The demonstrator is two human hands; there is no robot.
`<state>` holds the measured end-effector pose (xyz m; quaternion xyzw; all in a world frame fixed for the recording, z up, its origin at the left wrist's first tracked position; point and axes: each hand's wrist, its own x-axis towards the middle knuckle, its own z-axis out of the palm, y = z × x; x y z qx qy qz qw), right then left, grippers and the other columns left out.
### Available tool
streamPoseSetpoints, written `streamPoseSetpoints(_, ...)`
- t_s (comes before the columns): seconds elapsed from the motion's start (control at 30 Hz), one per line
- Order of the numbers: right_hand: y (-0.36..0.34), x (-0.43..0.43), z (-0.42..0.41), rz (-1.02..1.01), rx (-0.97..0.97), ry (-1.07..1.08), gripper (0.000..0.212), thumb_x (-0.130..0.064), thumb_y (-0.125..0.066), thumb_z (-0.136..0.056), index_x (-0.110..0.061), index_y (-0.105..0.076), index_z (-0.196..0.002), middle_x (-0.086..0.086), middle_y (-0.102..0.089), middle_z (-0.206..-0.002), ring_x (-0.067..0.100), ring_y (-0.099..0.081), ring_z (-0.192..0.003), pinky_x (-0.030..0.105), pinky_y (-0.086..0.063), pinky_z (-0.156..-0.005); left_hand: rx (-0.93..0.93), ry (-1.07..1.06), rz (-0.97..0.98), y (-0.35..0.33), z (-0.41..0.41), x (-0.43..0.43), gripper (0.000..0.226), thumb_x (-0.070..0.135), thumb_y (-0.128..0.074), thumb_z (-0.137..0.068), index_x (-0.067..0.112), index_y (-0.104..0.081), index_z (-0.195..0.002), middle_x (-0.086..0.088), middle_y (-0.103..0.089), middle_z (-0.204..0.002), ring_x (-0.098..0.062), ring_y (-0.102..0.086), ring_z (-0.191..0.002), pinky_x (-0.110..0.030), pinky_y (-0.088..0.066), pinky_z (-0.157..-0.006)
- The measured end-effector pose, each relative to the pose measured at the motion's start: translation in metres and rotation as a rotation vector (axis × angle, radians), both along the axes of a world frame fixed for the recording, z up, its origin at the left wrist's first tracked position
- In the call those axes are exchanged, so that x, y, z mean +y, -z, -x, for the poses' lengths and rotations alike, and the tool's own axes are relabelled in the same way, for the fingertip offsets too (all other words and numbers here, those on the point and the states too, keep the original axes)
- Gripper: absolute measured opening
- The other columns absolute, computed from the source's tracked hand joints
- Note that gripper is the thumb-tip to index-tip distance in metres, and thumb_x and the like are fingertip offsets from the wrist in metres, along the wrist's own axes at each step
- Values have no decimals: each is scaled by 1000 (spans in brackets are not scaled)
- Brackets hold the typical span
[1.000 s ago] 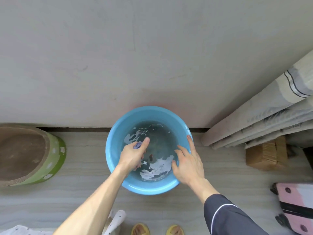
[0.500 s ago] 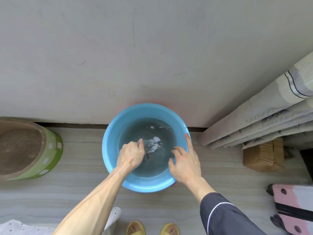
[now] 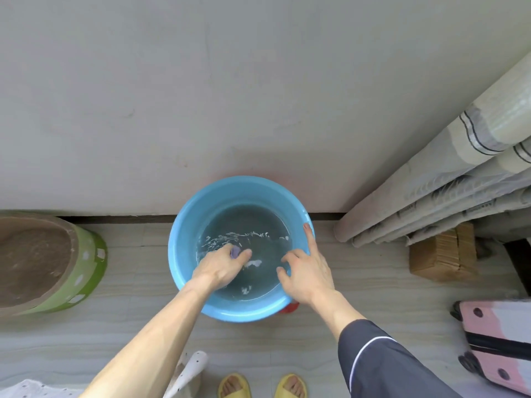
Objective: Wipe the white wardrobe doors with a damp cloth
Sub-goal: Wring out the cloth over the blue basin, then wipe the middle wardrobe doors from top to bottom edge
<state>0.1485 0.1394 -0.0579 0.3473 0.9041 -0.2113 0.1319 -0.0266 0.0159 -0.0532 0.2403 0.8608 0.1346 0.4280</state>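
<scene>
At the far left stands a round green planter with white dots and a brown top (image 3: 86,268), on a pale streaked tile floor (image 3: 373,288). A strip of white fabric with dark dots (image 3: 189,369) lies at the bottom edge. Behind everything rises a broad off-white flat panel (image 3: 258,96), with a dark gap where it meets the floor.

A bare left arm reaches up into a round sky-blue plastic basin (image 3: 184,254) holding greyish water. The left hand (image 3: 221,265) is in the water, with its fingers curled tight around a small purple cloth (image 3: 235,252). Only a corner of the cloth shows above the knuckles, and white ripples surround it. Below the basin are two yellow open-toed sandals (image 3: 234,386).

The right hand (image 3: 307,271), on a dark-sleeved arm, rests on the basin's right rim. Its fingers are spread and holding nothing, and the forefinger lies straight along the rim. A bit of something red (image 3: 290,307) peeks from under the basin.

To the right lean several pale rolled mats (image 3: 431,202). Near them sit a light brown block (image 3: 442,254) and a pink suitcase with black wheels (image 3: 500,340).
</scene>
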Motion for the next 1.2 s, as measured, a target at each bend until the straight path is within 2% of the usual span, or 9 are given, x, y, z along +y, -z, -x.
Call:
streamPoseSetpoints(0.07,-14,-4,-5,157,1,26,31,-39,-45,-97,-28,-67,-116,-7,-61,-131,16,-14,-151,38,-35,-113,-100,-48,-21,-12,2,0,39,36,-67,-88,23,-35,-107,18,-56,-103,-20,-59,-83,-33,-50,-64)
streamPoseSetpoints(0.13,-30,-15,-10,308,42,105,29,-37,-46,-95,-29,-68,-113,-8,-65,-124,16,-48,-130,36,-45,-102,-333,-260,-35,-30,4,0,52,7,-65,-86,21,-22,-112,4,-56,-77,-23,-57,-64,-32,-49,-53)
streamPoseSetpoints(0.2,-60,-21,-23,408,130,226,28,-38,-49,-95,-28,-70,-110,-11,-68,-118,13,-58,-114,32,-48,-97,-374,-281,-75,-59,0,8,42,-4,-61,-82,15,-27,-100,-7,-46,-55,-23,-53,-52,-32,-47,-53)
streamPoseSetpoints(0.3,-116,-21,-50,479,308,424,23,-37,-55,-96,-28,-71,-111,-18,-69,-103,-5,-61,-93,13,-46,-89,-342,-88,-184,-116,-23,33,25,-5,-57,-78,4,-35,-73,-12,-43,-54,-19,-30,-45,-32,-32,-55)
streamPoseSetpoints(0.43,-205,-7,-109,477,528,755,21,-36,-62,-95,-26,-68,-112,-12,-72,-98,-2,-69,-79,11,-47,-74,-501,34,-342,-208,-75,82,19,7,-69,-81,6,-66,-99,-9,-63,-75,-15,-53,-54,-25,-48,-54)
streamPoseSetpoints(0.57,-334,19,-199,324,700,939,23,-43,-63,-95,-28,-64,-113,-8,-72,-108,7,-73,-81,14,-46,-67,-665,399,-487,-347,-175,148,26,11,-76,-85,14,-68,-110,-4,-70,-90,-10,-65,-65,-30,-58,-63)
streamPoseSetpoints(0.8,-617,-57,-414,-252,970,1121,13,-29,-65,-96,-19,-72,-92,7,-76,-93,23,-72,-85,22,-52,-67,-882,800,-769,-610,-429,151,21,14,-75,-90,11,-64,-107,-11,-74,-103,-22,-74,-87,-41,-63,-78)
streamPoseSetpoints(0.9,-708,-136,-498,-500,961,1218,15,-28,-65,-96,-16,-70,-90,10,-75,-94,16,-72,-76,21,-49,-62,-961,1054,-825,-700,-522,104,22,20,-71,-93,11,-66,-113,-10,-76,-108,-22,-74,-95,-40,-61,-87)
streamPoseSetpoints(1.2,-882,-390,-676,-1032,596,1475,21,-32,-65,-95,-15,-69,-85,-1,-74,-82,15,-73,-77,26,-50,-69,-1071,1514,-1109,-858,-741,-81,22,31,-65,-98,15,-71,-112,-4,-77,-100,-14,-75,-83,-30,-62,-75)
